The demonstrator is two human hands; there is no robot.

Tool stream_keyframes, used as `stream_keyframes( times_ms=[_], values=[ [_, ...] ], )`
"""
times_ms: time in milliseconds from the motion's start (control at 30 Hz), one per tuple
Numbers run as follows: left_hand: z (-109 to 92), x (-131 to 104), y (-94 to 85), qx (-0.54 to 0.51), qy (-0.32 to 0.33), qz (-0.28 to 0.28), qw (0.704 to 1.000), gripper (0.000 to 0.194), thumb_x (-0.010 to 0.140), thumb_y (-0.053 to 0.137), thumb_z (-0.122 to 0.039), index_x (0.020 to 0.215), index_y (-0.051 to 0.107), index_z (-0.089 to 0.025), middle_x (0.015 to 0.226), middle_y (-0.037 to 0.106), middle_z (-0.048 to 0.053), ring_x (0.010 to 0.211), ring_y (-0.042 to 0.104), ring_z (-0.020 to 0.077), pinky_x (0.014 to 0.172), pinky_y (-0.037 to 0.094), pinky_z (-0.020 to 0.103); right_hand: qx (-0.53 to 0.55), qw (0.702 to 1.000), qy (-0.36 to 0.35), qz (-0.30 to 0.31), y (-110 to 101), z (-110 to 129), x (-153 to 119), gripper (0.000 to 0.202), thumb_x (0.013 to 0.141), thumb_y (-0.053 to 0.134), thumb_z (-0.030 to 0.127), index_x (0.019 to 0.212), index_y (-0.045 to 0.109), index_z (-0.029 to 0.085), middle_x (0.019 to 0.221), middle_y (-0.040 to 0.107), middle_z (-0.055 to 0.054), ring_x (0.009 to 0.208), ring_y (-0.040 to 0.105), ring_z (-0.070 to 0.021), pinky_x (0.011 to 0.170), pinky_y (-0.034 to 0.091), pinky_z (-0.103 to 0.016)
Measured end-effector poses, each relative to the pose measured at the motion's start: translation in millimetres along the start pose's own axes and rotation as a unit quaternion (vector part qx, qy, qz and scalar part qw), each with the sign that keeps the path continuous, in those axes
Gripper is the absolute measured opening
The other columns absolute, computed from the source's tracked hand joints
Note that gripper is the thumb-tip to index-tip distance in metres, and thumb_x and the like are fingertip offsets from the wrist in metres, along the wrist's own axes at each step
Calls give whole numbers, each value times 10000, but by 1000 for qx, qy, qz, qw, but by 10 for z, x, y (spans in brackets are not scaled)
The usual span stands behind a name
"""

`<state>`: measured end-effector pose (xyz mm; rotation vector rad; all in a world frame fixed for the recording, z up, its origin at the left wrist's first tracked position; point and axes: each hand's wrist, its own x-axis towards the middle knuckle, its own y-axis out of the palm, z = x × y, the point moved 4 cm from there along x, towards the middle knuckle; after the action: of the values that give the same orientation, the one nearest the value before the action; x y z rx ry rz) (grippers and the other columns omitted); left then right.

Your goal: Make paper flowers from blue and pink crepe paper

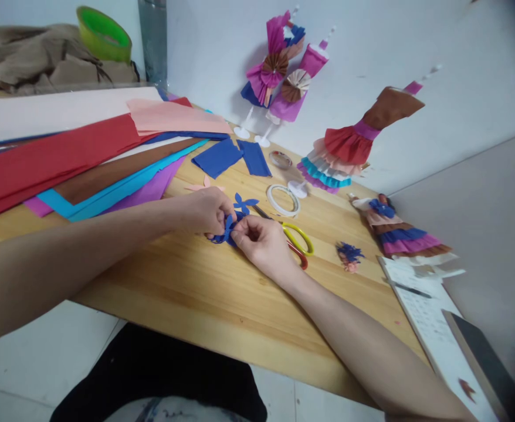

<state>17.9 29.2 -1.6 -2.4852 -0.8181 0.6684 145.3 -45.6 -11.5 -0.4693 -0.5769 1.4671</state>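
The left forearm (pixel 90 240) comes in from the left side and slopes gently up to the right, its wrist bent slightly so the left hand (pixel 207 212) sits with the knuckles up and the fingers curled in. Its thumb and forefinger pinch a bunched piece of blue paper (pixel 227 230) with petal shapes; the other fingers are folded toward the palm.

The right forearm (pixel 354 328) reaches in from the lower right corner on a steeper slant, up and to the left. The right hand (pixel 264 240) has its back turned mostly toward the viewer, thumb and forefinger pressed together on the right side of the same blue paper, the remaining fingers bent. The two sets of fingertips nearly meet. Whether either wrist rests on the wood is hard to tell.

The blue paper is held between the hands, over the near half of the wooden table (pixel 187 284). Just beyond it lies a blue petal cutout (pixel 244 204), and a pink cutout (pixel 206 182) lies beyond the left hand. Scissors (pixel 287 225) with yellow and red handles lie just past the right hand, near a white tape roll (pixel 270 199).
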Motion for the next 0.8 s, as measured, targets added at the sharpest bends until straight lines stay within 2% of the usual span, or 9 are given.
stream_keyframes(
  times_ms=[167,300,433,667,800],
  values=[
    [29,5,-6,-8,-24,-29,999,353,657,571,-29,960,709,-144,537,612,-41,478,579,104,514,469,191,-5,1000,-7,-4,-3,17,4,114,709,570,237,608,570,184,555,584,7,496,470,-101,503,368,-231],
    [-7,-3,15,-2,-4,-13,1000,272,659,572,-24,873,693,-139,492,568,-68,435,528,66,493,443,157,-21,1000,-5,-8,-6,6,9,114,715,563,225,610,576,183,552,586,11,486,470,-98,500,363,-229],
    [-39,-11,41,-18,-6,-6,1000,332,650,554,2,917,691,-139,448,503,-95,380,479,59,413,390,145,-34,999,-8,-10,-4,3,15,114,716,562,221,609,576,184,552,589,14,486,475,-98,504,363,-230],
    [-51,-28,48,-31,-15,-8,999,348,663,580,-12,961,707,-138,475,528,-78,408,512,75,429,437,162,-47,999,-16,-17,8,-16,29,112,725,565,212,616,573,188,565,594,14,491,478,-102,515,364,-240],
    [-55,-27,54,-19,-20,-4,1000,338,698,576,-21,989,707,-132,468,527,-70,426,518,84,432,443,166,-45,999,-18,-12,-4,-12,32,35,716,590,206,688,600,187,587,587,18,505,480,-107,523,375,-245]
  ],
)
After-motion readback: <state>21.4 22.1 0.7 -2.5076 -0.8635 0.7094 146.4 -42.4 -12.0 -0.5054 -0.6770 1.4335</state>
